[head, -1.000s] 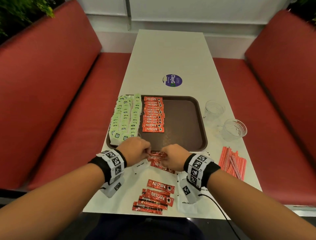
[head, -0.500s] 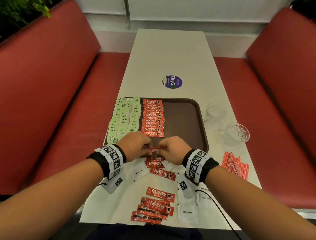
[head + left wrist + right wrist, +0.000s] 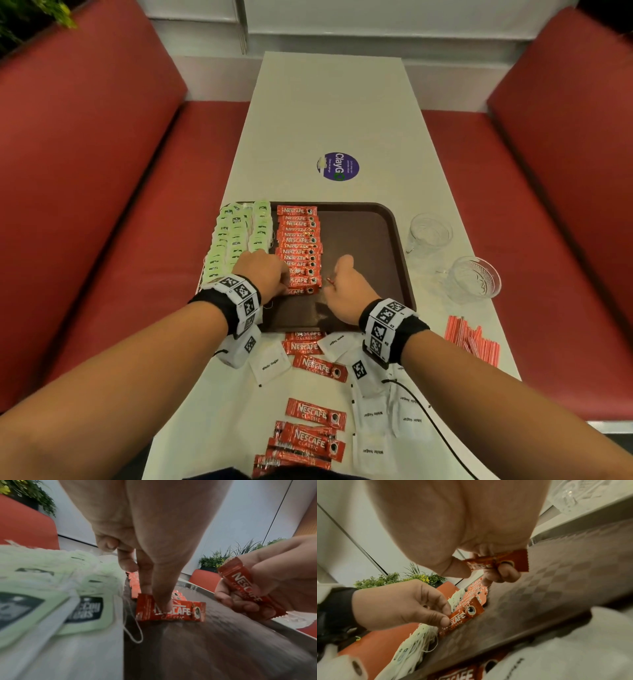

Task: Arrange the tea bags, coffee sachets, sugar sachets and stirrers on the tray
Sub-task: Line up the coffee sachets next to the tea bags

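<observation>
The nearest coffee sachet [image 3: 171, 609] lies flat on the tray [image 3: 359, 240] at the near end of the sachet column [image 3: 299, 248], and the left hand [image 3: 262, 274] has its fingers [image 3: 163, 595] extended down onto the sachet's left half, pressing it against the tray floor; the thumb's position cannot be determined. A second sachet [image 3: 247, 588] is off the tray surface, gripped in the curled fingers of the right hand [image 3: 346, 291], which is above the tray just right of the column. The tea bags [image 3: 239, 236] are in rows along the tray's left side, touching the column. On the tabletop [image 3: 342, 102] near the tray's front edge lie loose coffee sachets [image 3: 315, 425] and white sugar sachets [image 3: 270, 363]. The stirrers [image 3: 472, 342] lie in a bundle to the right of the tray, with two glass cups [image 3: 452, 260] beyond them.
</observation>
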The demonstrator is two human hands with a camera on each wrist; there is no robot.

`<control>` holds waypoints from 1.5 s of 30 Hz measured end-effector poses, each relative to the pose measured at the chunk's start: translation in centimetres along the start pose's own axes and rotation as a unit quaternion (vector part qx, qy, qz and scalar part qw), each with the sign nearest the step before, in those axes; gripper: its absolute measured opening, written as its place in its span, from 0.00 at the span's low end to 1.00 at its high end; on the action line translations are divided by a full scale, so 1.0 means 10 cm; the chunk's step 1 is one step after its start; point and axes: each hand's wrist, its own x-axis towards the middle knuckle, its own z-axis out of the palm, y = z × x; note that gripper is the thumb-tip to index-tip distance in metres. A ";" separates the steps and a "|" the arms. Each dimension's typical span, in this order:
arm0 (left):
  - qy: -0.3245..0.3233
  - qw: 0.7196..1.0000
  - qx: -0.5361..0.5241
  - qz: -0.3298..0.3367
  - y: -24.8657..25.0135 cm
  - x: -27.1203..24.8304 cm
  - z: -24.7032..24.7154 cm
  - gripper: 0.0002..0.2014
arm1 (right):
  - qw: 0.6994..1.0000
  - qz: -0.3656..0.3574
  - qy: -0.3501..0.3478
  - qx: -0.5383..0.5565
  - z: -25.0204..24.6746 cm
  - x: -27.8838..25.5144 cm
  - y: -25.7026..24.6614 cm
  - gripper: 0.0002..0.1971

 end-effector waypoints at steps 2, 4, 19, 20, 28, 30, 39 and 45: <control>0.019 1.000 0.019 -0.007 0.01 0.05 0.02 0.07 | 1.000 -0.016 0.002 -0.023 0.00 0.02 0.00 0.05; 0.017 1.000 0.023 -0.014 0.02 0.08 0.01 0.06 | 0.999 -0.023 0.009 -0.044 0.01 0.04 0.02 0.02; 0.040 0.992 -0.078 0.092 0.05 -0.06 -0.23 0.18 | 0.994 -0.066 -0.013 -0.083 0.00 0.13 -0.01 0.08; 0.041 0.990 -0.083 0.111 0.07 -0.08 -0.23 0.17 | 0.994 -0.075 -0.008 -0.074 0.01 0.14 -0.02 0.07; 0.047 0.992 -0.068 0.098 -0.05 -0.15 -0.18 0.09 | 0.992 -0.099 0.005 -0.077 0.07 0.17 -0.01 0.05; 0.022 0.994 -0.068 0.081 -0.06 -0.17 -0.13 0.09 | 0.992 -0.082 0.004 -0.094 0.09 0.18 0.01 0.08; 0.011 1.000 -0.011 0.023 -0.06 -0.11 0.12 0.10 | 0.982 0.003 -0.026 -0.187 0.13 0.30 0.10 0.14; 0.008 1.000 -0.015 -0.003 -0.08 -0.04 0.13 0.11 | 0.975 0.000 -0.046 -0.218 0.15 0.34 0.09 0.15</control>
